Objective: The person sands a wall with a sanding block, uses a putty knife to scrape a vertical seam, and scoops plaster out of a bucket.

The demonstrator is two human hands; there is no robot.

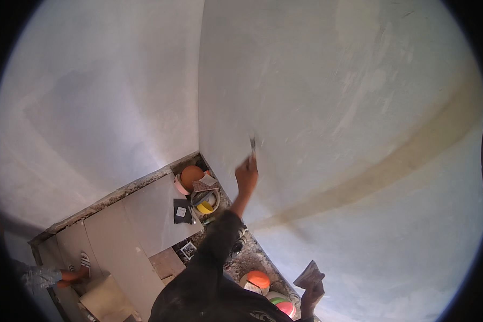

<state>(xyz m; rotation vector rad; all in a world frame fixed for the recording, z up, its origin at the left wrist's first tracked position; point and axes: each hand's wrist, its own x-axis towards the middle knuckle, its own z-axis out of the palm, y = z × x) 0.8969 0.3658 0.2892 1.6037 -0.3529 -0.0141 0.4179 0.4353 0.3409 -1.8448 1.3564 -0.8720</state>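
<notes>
Left hand (246, 173) is raised in front of the right wall (327, 96), fingers closed round a narrow tool (253, 145); grip confirmed. Tool is pointed up, near the wall's left edge, where the two walls meet; contact with the surface can't be told. Right hand (313, 295) is held lower, near the wall's bottom edge; a flat plate (307, 276) is gripped in it, tilted, one corner up. The left arm is stretched out in a dark sleeve (222, 236). A tan band (392, 170) is seen across the right wall, rising toward its right edge; pale streaks are scattered above it. Floor (104, 231) is laid with large slabs. By its far corner a brown bowl (191, 176), a pink bowl (180, 184) and a yellow bowl (204, 207) are grouped close together. A dark packet (182, 211) is laid flat just left of the yellow bowl. Further down the floor's right edge, an orange bowl (258, 278) and a red bowl (286, 308) are placed near each other. At the floor's left edge, another person's legs (72, 275) are seen, a striped sandal (85, 260) worn. Below them a tan sheet (107, 300) is laid.
</notes>
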